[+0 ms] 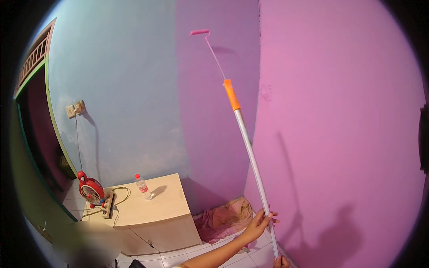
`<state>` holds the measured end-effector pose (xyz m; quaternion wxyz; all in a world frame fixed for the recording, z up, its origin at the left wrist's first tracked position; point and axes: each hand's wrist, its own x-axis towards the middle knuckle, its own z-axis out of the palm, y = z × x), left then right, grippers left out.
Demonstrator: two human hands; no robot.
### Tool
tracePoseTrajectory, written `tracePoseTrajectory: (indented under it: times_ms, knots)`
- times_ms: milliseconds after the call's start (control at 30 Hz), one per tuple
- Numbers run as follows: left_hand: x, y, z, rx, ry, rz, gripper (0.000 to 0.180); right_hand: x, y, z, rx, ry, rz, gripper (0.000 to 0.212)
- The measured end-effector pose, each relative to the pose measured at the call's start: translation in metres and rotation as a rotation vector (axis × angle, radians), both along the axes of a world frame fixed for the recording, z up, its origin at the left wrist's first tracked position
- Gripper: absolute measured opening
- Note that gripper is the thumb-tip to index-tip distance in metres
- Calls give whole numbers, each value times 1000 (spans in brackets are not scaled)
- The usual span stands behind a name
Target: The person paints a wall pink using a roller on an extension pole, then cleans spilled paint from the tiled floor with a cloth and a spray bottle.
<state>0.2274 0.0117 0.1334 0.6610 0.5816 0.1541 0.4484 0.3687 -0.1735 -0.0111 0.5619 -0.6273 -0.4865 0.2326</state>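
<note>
Pale blue wall (pixel 120 89) stretches across the left of the room, turning to a purple strip (pixel 214 134) before the corner, and pink wall (pixel 348 111) takes up the right, with shadows on its lower part. My left hand (pixel 256 224) is wrapped around the silver pole (pixel 253 158), and my right hand (pixel 281 262), cut off by the lower edge, is closed on it further down. The pole slants up and leftward into an orange handle (pixel 232 95), then a thin bent rod ending in the pink roller (pixel 199 32), high up in front of the purple strip; the roller's shadow falls apart from it, to its right.

Below, a pale cabinet (pixel 165 214) stands in the way along the foot of the blue wall. On it I see an upright bottle (pixel 142 187) with a red cap, a red fan (pixel 91 193) at the left end, and a power strip (pixel 108 205) among loose cords just beside the fan. One cord runs up the wall to a socket (pixel 70 111). Between the cabinet and the pink wall, a crumpled cloth (pixel 230 214) covers part of the tiled floor (pixel 263 257). A dark doorway (pixel 42 129) opens at far left.
</note>
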Motion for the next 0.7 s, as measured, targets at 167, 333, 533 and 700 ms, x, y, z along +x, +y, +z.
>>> tracePoseTrajectory:
  times_ms: [167, 333, 533, 700]
  knots:
    - [68, 15, -14, 63, 78, 21, 34, 63, 32, -1, 185, -120, -23, 30]
    - [138, 30, -32, -14, 154, 29, 37, 133, 42, -4, 172, -190, -25, 25]
    - [191, 32, -74, -176, 211, 80, 28, 185, 31, -12, 81, -134, 16, 24]
    - [205, 53, -88, -88, 227, 173, 31, 208, 47, -25, -35, -97, 83, 28]
